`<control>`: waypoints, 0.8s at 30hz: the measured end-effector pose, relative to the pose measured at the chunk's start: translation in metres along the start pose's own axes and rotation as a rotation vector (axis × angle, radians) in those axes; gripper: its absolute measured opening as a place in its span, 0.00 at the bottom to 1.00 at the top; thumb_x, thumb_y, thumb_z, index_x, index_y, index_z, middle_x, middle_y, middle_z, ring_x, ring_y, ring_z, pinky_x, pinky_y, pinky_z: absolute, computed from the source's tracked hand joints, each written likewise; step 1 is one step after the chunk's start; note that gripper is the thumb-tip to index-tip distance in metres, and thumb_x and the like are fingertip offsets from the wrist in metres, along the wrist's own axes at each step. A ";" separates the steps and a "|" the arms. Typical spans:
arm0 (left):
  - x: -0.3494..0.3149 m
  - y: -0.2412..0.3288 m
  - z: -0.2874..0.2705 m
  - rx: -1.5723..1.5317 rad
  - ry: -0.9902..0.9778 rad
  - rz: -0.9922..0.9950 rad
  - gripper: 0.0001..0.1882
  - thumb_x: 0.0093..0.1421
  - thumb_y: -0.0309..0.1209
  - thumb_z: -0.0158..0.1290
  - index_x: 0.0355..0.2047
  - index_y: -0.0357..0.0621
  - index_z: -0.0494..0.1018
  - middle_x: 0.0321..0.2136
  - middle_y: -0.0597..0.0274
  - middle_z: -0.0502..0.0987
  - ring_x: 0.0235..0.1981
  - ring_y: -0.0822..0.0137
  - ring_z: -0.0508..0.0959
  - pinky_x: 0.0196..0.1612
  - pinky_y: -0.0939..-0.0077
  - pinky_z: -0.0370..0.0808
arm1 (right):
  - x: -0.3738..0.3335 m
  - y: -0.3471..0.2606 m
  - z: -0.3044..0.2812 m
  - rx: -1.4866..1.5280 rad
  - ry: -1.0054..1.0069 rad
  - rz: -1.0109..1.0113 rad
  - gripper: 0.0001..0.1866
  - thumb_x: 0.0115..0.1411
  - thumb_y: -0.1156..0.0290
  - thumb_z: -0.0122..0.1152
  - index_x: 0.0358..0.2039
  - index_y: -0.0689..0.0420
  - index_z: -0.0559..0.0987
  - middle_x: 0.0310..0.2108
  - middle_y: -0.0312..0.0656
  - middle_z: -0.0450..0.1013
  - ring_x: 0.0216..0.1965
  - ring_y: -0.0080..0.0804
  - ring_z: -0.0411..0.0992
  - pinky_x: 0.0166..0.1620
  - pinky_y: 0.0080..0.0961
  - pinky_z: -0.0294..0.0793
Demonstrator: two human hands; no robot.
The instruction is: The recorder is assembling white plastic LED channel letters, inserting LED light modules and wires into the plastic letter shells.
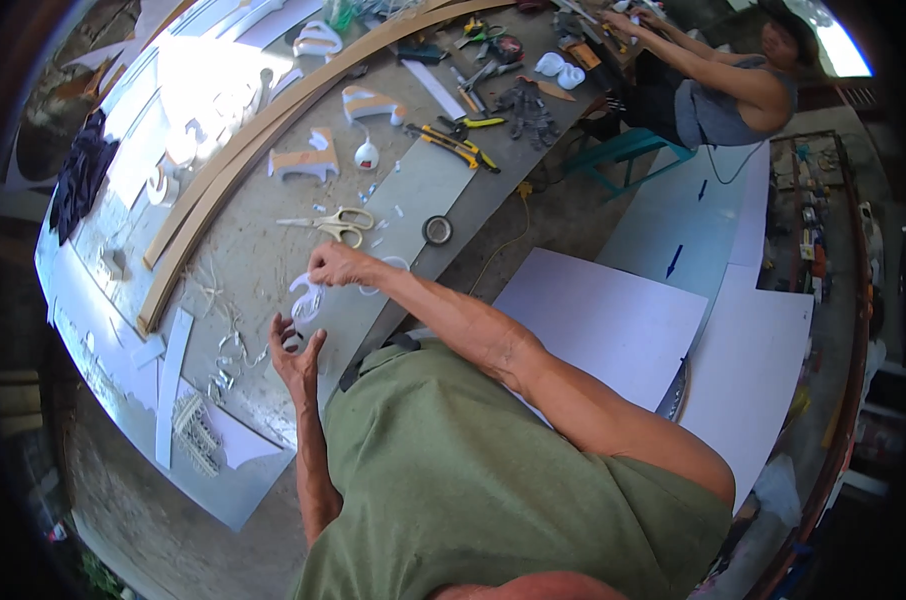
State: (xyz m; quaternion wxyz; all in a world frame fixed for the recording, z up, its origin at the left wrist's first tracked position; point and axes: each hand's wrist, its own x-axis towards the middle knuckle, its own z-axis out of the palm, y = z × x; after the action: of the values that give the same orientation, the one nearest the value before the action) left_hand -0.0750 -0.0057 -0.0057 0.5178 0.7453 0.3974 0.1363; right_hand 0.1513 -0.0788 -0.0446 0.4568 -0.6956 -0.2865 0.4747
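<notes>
Head view: left lens of a head-worn fisheye pair, aimed steeply down from above the wearer. Green shirt [513,480] nearest, filling lower middle. Left hand [298,365] and right hand [339,265] farther off, left of frame centre; centre falls on the right forearm [463,318], by the table's [243,235] near edge. That edge slants from lower left to upper right, toward a seated person [733,105], smaller, farther away. Outlines bow at the dark rim.

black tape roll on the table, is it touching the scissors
Apart: the head view shows tabletop between the black tape roll and the handles of the scissors.
</notes>
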 end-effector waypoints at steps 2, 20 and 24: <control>0.006 0.022 -0.007 -0.063 0.042 0.042 0.48 0.47 0.38 0.72 0.66 0.39 0.62 0.54 0.53 0.74 0.51 0.59 0.76 0.51 0.63 0.73 | -0.015 -0.023 -0.015 0.239 0.045 0.077 0.10 0.58 0.66 0.66 0.34 0.61 0.83 0.25 0.36 0.76 0.25 0.21 0.72 0.25 0.20 0.69; 0.037 0.059 0.003 -0.692 -0.101 -0.209 0.17 0.68 0.38 0.54 0.51 0.41 0.74 0.41 0.63 0.79 0.34 0.73 0.78 0.35 0.77 0.74 | -0.027 -0.022 -0.016 0.495 0.193 -0.014 0.10 0.54 0.68 0.66 0.33 0.62 0.81 0.22 0.36 0.75 0.22 0.21 0.72 0.23 0.20 0.70; 0.039 0.054 0.007 -0.629 -0.127 -0.202 0.12 0.68 0.39 0.55 0.43 0.44 0.76 0.32 0.66 0.78 0.30 0.76 0.77 0.26 0.82 0.71 | -0.033 -0.023 -0.010 0.509 0.194 -0.067 0.11 0.54 0.68 0.66 0.32 0.62 0.81 0.22 0.36 0.75 0.21 0.20 0.70 0.23 0.20 0.68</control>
State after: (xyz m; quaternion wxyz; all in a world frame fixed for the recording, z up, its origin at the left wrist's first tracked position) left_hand -0.0213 0.0106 0.0305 0.7569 0.5129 0.3748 0.1536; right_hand 0.1492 -0.1000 -0.0090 0.6577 -0.5907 -0.1358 0.4474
